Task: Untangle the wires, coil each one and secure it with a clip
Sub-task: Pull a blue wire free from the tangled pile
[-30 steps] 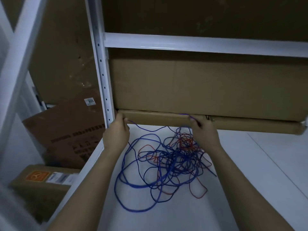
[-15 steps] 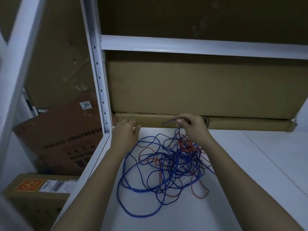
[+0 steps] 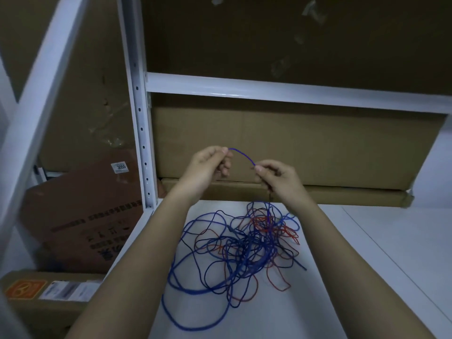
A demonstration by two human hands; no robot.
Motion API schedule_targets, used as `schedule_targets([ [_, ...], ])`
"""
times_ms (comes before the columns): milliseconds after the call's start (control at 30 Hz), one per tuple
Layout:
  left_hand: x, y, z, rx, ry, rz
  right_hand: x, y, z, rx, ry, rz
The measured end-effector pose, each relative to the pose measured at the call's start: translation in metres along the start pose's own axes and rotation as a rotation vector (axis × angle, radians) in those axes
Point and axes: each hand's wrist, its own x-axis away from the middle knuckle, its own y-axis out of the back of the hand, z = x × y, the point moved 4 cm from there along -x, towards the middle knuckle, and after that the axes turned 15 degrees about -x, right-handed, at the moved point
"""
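Pinching a short arc of thin blue wire [image 3: 242, 155] between them, both hands sit raised above the white shelf surface [image 3: 367, 265]. Left hand [image 3: 208, 165] grips one end w/ thumb & curled fingers at approx top of the arc; right hand [image 3: 276, 178] pinches the other end slightly lower, fingers curled in. From the right hand a strand drops down toward the tangled heap of blue and red wires [image 3: 244, 245], which lies on the shelf just below & between the forearms. Blue loops spread wide to the left & front of the heap; thinner red loops cluster at its right side. One big blue loop reaches nearest the camera.

Behind the hands: a long flat brown cardboard box [image 3: 318, 194] lying along the back of the shelf, w/ a larger brown cardboard carton [image 3: 318, 148] above it. White perforated metal upright [image 3: 141, 133] stands at the shelf's left corner. Left of it, a tilted brown carton with a "3055" label [image 3: 78, 211].
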Motion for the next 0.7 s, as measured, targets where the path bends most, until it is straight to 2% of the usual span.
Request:
schedule_targets([
  [67,-0.002,0.005,-0.001,0.229,0.023,-0.066,0.007,0.0,-0.015,-0.011,-0.074,0.019],
  [133,-0.003,0.01,-0.001,0.346,0.026,-0.116,0.009,-0.003,-0.019,0.027,-0.068,0.004],
  [233,-0.003,0.011,-0.006,0.342,-0.001,-0.118,-0.004,-0.009,0.005,0.041,0.047,-0.12],
  [300,-0.005,0.009,-0.014,0.325,-0.028,-0.089,-0.016,-0.015,0.035,-0.057,0.109,-0.187],
  [433,-0.014,0.003,-0.038,0.302,-0.065,-0.071,-0.038,-0.028,0.096,-0.33,0.185,-0.164],
  [467,-0.016,0.001,-0.045,0.309,-0.065,-0.074,-0.043,-0.03,0.105,-0.311,0.206,-0.151],
  [533,-0.018,-0.001,-0.052,0.346,-0.043,-0.079,-0.054,-0.031,0.108,-0.11,0.204,-0.148],
  [600,-0.019,-0.001,-0.052,0.388,0.002,-0.095,-0.061,-0.03,0.095,0.153,0.16,-0.14],
  [700,-0.015,0.004,-0.046,0.417,0.015,-0.087,-0.064,-0.025,0.063,0.339,0.149,-0.11],
])
